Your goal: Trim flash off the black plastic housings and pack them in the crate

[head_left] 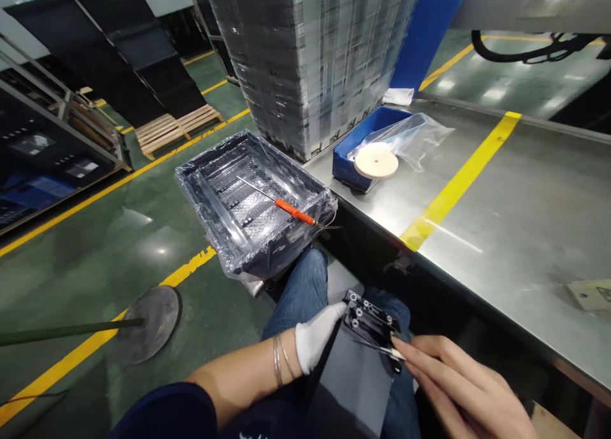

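Observation:
My left hand, in a white glove, is closed on the near left edge of a black plastic part with several round metal inserts. The part is held over my lap, above a grey flat surface. My bare right hand pinches a thin, pointed tool with a pale end between thumb and fingers. The tool's slim shaft lies along the near side of the black part; whether it touches is hard to tell. An orange-handled tool with a long thin shaft rests across the crate to the front left.
A black crate lined with clear plastic stands left of the metal table. On the table are a blue bin, a pale round disc and yellow tape. Wrapped stacked crates rise behind. A round metal base stands on the floor.

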`<action>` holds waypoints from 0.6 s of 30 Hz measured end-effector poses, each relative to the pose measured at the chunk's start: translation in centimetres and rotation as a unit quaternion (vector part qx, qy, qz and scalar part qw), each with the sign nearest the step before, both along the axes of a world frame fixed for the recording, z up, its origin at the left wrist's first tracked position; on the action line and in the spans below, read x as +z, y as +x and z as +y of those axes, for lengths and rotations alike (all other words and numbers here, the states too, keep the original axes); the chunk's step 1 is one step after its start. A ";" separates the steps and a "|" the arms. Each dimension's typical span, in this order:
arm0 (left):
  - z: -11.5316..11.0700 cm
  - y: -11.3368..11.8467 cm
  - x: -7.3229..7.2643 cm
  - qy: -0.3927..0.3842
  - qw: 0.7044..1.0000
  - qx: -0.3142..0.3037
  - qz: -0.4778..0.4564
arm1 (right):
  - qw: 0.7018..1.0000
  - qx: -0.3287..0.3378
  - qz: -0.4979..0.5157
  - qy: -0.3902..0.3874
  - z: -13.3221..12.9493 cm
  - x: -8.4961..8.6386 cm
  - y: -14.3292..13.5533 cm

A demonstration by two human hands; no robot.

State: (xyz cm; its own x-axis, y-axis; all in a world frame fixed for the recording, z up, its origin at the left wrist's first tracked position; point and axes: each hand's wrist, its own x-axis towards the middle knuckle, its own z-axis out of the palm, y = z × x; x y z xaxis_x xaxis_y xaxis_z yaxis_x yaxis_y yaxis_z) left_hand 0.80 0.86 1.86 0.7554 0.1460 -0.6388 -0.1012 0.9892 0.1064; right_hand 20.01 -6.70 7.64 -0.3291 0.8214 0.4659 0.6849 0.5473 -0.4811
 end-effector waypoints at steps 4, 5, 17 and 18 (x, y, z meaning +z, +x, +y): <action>0.3 0.1 -0.2 -0.009 0.999 -0.045 0.009 | 0.998 -0.047 0.011 -0.034 -1.3 -1.4 0.2; 0.3 0.1 -0.2 -0.009 0.999 -0.037 0.018 | 0.998 -0.058 0.006 -0.038 -1.5 -1.8 0.1; 0.2 -0.4 0.1 -0.021 0.997 0.002 0.068 | 0.993 -0.108 -0.041 0.012 -1.0 -2.1 -1.2; 0.2 -0.4 0.2 -0.019 0.998 0.007 0.056 | 0.993 -0.102 -0.051 0.020 -1.2 -2.3 -1.1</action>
State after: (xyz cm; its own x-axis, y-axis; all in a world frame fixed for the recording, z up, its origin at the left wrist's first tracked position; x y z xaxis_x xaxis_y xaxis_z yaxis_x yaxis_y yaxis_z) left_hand 0.44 1.05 2.10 0.6773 0.1305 -0.7240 -0.1054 0.9912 0.0800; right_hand 18.91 -7.95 5.32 -0.2042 0.8575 0.4722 0.8273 0.4090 -0.3849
